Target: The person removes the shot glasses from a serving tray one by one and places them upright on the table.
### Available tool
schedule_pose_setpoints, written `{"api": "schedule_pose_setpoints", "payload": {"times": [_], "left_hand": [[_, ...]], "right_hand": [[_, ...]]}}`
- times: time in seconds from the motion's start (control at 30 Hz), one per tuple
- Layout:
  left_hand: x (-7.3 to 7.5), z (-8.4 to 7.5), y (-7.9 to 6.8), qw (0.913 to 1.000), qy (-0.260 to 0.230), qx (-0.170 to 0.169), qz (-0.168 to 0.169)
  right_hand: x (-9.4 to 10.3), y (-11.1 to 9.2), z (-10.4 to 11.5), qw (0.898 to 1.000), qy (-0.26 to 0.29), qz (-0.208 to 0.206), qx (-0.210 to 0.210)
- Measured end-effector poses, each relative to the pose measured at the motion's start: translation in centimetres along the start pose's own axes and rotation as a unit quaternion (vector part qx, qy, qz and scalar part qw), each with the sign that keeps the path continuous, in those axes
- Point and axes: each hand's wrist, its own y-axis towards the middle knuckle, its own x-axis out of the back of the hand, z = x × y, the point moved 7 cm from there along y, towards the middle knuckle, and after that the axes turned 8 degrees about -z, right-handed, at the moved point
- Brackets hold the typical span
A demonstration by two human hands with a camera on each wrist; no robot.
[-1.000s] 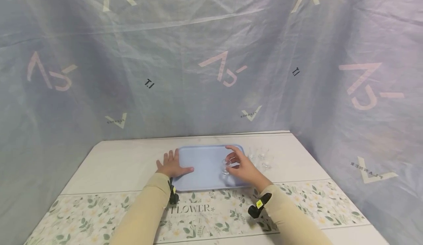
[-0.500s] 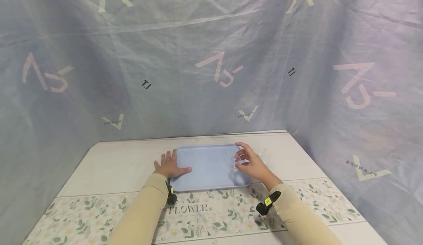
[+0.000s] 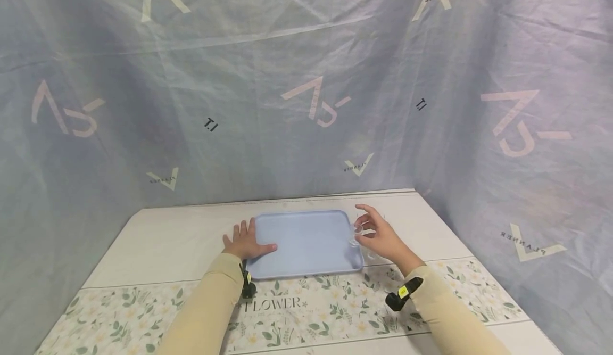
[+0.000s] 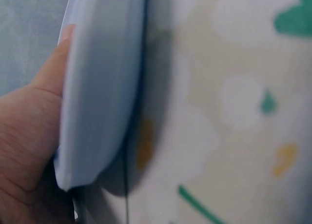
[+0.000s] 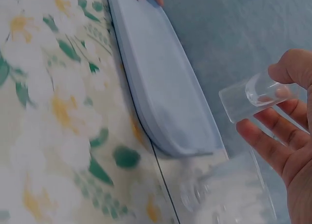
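Observation:
A pale blue rectangular tray (image 3: 301,240) lies on the table, its inside bare. My left hand (image 3: 243,245) rests at the tray's left edge, fingers spread straight outside and thumb laid over the rim. In the left wrist view part of this hand (image 4: 29,107) shows behind the tray's wall. Between thumb and fingers, my right hand (image 3: 383,239) pinches a small clear shot glass (image 5: 239,102) just over the tray's right edge. More clear glasses (image 5: 224,190) stand on the table right of the tray, mostly hidden behind the right hand in the head view.
The tabletop has a white back part (image 3: 187,232) and a flowered band (image 3: 316,312) along the front. Grey-blue printed fabric (image 3: 249,105) hangs behind the table and at both sides.
My right hand has carried the shot glass rightward, from over the tray's inside to its right edge. The left hand has kept its place on the tray, and the head view has shifted slightly.

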Motion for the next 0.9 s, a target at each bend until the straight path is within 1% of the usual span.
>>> {"api": "schedule_pose_setpoints", "payload": {"times": [0.2,0.3,0.4,0.47,0.6,0.73,0.83,0.9], "left_hand": [[-1.4,1.1,1.1,1.0000,-0.001,-0.003,-0.001],[-1.4,1.2,1.2,1.0000,-0.002,-0.005,-0.002],[-1.3,1.0,0.9,1.0000,-0.002,-0.001,0.008],[-1.0,0.8,0.7,1.0000,-0.001,0.000,0.008],[-0.6,0.3,0.2,1.0000,0.001,0.000,0.005],[-0.7,0.3,0.3,0.9999,0.001,0.001,0.011],[-0.8,0.5,0.4,1.0000,-0.006,0.000,0.007],[-0.9,0.7,0.6,1.0000,-0.007,-0.003,-0.003]], "right_hand": [[2.3,-0.4,-0.6,1.000,-0.007,-0.022,0.000],[3.2,-0.6,-0.8,0.999,-0.014,-0.031,-0.003],[3.9,-0.9,-0.9,0.999,-0.021,-0.036,-0.011],[4.2,-1.1,-0.8,0.999,-0.023,-0.036,-0.016],[5.0,-1.7,0.3,0.999,-0.022,-0.033,-0.021],[6.0,-2.3,2.0,0.999,-0.030,-0.037,-0.022],[6.8,-2.6,2.4,0.998,-0.046,-0.042,-0.023],[7.2,-2.7,2.4,0.997,-0.053,-0.048,-0.021]]}}
